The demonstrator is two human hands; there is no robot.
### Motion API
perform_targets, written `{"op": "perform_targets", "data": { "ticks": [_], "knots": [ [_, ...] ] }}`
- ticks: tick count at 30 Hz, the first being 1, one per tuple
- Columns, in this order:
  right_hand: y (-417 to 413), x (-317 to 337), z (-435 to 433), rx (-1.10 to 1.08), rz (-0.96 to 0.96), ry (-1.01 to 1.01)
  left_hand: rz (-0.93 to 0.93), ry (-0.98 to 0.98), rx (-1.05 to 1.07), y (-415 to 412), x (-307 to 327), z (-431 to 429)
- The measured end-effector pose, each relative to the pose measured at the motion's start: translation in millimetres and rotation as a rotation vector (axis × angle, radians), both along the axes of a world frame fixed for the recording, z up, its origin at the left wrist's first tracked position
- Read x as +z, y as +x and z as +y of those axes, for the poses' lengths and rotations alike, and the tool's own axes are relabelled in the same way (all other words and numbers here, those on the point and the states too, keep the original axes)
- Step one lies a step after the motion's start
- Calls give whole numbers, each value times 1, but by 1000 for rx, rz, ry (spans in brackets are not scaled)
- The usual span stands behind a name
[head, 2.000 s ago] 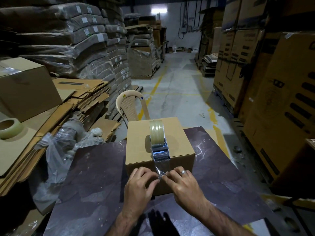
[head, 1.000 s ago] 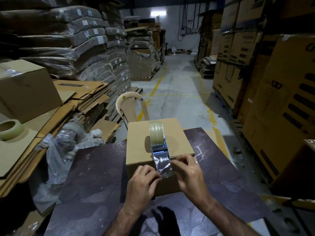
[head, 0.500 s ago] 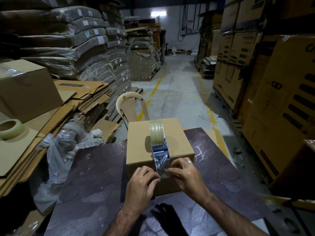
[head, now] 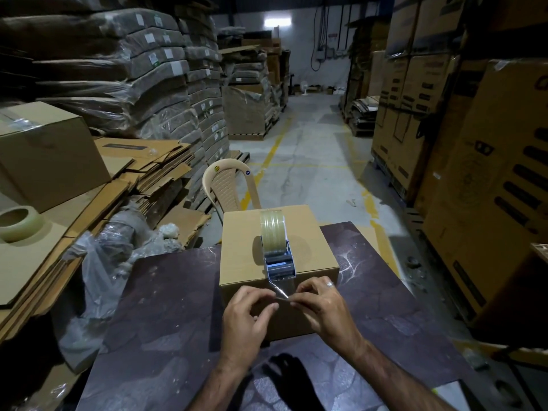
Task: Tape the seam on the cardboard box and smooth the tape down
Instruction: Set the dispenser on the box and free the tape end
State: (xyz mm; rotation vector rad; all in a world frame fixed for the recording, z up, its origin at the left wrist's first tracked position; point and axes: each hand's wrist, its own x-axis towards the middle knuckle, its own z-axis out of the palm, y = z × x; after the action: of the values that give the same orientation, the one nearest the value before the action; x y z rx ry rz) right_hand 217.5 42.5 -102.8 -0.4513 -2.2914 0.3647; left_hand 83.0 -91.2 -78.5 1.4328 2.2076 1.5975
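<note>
brown cardboard box (head: 252,250) sits on the dark table (head: 166,307), tape dispenser (head: 277,250) resting on top; left hand (head: 246,315) and right hand (head: 321,304) pinch the clear tape end (head: 280,289), likely to anchor it.

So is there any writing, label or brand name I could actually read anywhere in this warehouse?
None can be read.
White labels on the wrapped stacks: too small.
Dark print on the big cartons at right: blurred, only shapes.
Stickers on the plastic chair: too small.
Cardboard box and tape dispenser: no text visible.
</note>
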Motion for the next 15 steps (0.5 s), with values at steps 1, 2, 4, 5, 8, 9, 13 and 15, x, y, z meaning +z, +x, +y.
{"op": "perform_targets", "data": {
  "ticks": [1, 2, 4, 5, 8, 9, 13, 15],
  "knots": [
    [0, 1, 0, 1, 0, 0, -41, 13, -1, 2, 0, 0],
    [0, 2, -1, 1, -3, 6, -71, 23, -5, 4, 0, 0],
    [0, 3, -2, 0, -10, 24, -102, 31, -8, 7, -4, -1],
    [0, 4, -2, -2, -13, 34, -124, 33, 2, 7, -6, -1],
    [1, 4, -2, -15, -20, 62, -210, 27, 55, 5, -9, -4],
    [2, 3, -2, -21, -24, 72, -195, 11, 48, 4, -10, -5],
    [5, 3, -2, -24, -45, 118, -27, -59, -57, 2, -10, -5],
    [6, 3, -3, -24, -61, 139, 91, -74, -54, -2, -12, -3]
  ]
}}
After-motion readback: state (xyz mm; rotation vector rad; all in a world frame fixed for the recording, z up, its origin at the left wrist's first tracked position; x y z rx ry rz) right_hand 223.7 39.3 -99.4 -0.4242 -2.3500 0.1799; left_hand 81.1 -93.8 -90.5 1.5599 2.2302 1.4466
